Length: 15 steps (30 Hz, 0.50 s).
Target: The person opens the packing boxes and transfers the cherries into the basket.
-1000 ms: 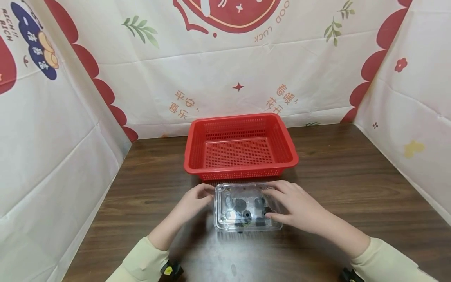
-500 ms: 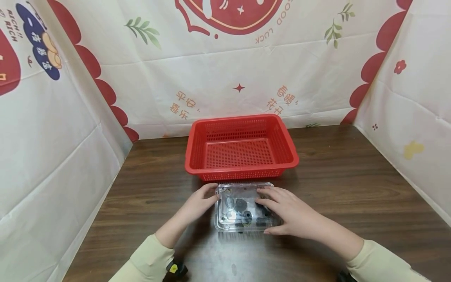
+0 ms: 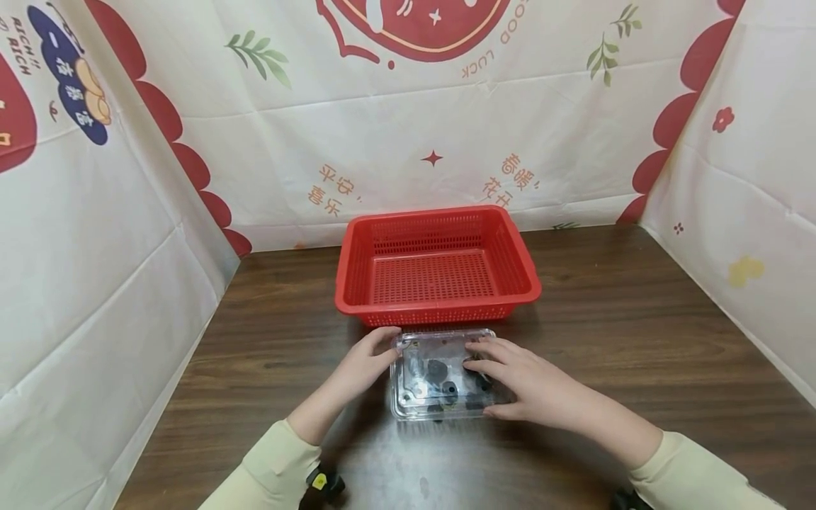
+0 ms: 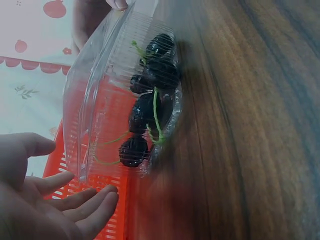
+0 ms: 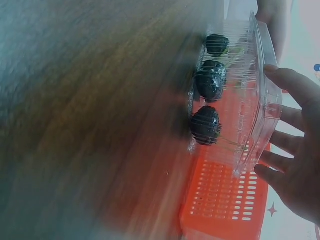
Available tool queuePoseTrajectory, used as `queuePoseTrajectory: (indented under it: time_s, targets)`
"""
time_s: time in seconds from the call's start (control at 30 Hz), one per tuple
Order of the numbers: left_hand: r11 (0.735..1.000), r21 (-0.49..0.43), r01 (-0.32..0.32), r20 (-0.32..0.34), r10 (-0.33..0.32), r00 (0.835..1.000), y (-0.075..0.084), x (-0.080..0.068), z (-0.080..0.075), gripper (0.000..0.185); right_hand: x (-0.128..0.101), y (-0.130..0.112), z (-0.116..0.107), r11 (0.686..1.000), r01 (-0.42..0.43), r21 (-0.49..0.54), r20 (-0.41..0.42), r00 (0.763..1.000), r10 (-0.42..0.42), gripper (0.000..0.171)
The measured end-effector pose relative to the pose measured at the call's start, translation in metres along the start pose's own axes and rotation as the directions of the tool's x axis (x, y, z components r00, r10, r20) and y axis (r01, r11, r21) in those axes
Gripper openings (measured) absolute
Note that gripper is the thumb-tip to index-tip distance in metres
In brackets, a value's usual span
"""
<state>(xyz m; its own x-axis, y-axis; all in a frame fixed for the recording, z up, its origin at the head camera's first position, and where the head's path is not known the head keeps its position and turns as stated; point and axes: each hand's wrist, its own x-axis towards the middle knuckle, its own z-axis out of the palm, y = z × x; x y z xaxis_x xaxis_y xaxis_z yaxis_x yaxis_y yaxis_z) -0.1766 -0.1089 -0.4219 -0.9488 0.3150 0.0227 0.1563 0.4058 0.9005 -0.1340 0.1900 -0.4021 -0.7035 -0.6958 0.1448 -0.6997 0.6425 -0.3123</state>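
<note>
A clear plastic clamshell box [image 3: 428, 388] holding dark cherries [image 3: 436, 370] with green stems sits on the wooden table [image 3: 637, 333], just in front of a red mesh basket [image 3: 436, 306]. My left hand [image 3: 372, 356] touches the box's far left corner with straight fingers; in the left wrist view the left hand [image 4: 60, 200] lies beside the box [image 4: 115, 75]. My right hand [image 3: 510, 372] rests flat on the lid, fingers spread, thumb at the near right edge. The right wrist view shows the right hand [image 5: 295, 165] against the lid [image 5: 250, 95] over the cherries [image 5: 207, 85].
The empty red basket [image 5: 225, 200] stands directly behind the box, its front wall almost touching it. Printed white cloth walls [image 3: 95, 234] enclose the table on the left, back and right. Bare wood lies to either side of the basket.
My right hand slid left across the lid. My left hand moved up to the box's far left corner. The box sits slightly nearer the basket.
</note>
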Motion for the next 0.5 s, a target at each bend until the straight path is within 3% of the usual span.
queuePoseTrajectory:
  time_s: [0.17,0.5]
  targets:
    - [0.999,0.033,0.001,-0.027,0.000,1.000,0.0043,-0.0012,-0.0001,0.039,-0.0034,-0.0001,-0.0018,0.999,0.035,-0.034,-0.007,0.999,-0.036,0.062]
    - [0.998,0.055,-0.031,-0.014,0.032,0.999,0.0100,-0.0041,0.0006,0.027,-0.0080,0.0001,-0.0020,0.986,0.127,-0.108,-0.064,0.989,-0.134,0.058]
